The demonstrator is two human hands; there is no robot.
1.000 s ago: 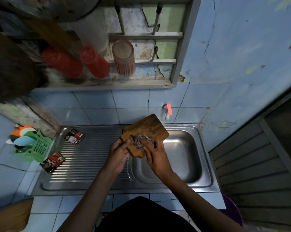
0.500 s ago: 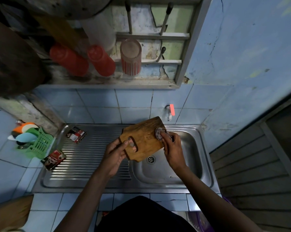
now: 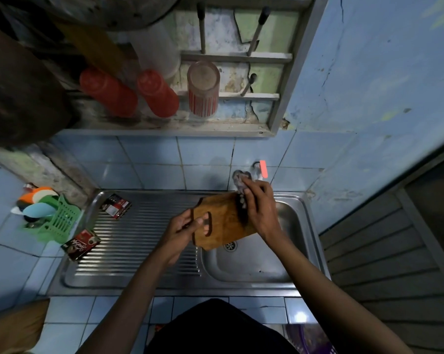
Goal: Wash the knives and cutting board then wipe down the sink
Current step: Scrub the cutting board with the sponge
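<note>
A brown wooden cutting board [image 3: 222, 223] with a slot handle is held tilted over the steel sink basin [image 3: 254, 261]. My left hand [image 3: 181, 227] grips the board at its handle end, thumb by the slot. My right hand [image 3: 260, 208] holds a grey metal scourer [image 3: 240, 178] at the board's far top edge, just below the wall tap [image 3: 260, 169] with its red lever. Water drips from the board's lower corner. No knife is visible.
The ribbed steel drainboard [image 3: 139, 238] carries two dark sachet packets [image 3: 116, 205] [image 3: 80, 244]. A green plastic basket [image 3: 59, 222] with spoons stands at the left. Red cups [image 3: 157, 93] and a striped glass [image 3: 203, 88] sit upturned on the wall rack above.
My right hand has moved the scourer from the board's near middle up to its far top edge. The board has tilted and shifted slightly right over the basin.
</note>
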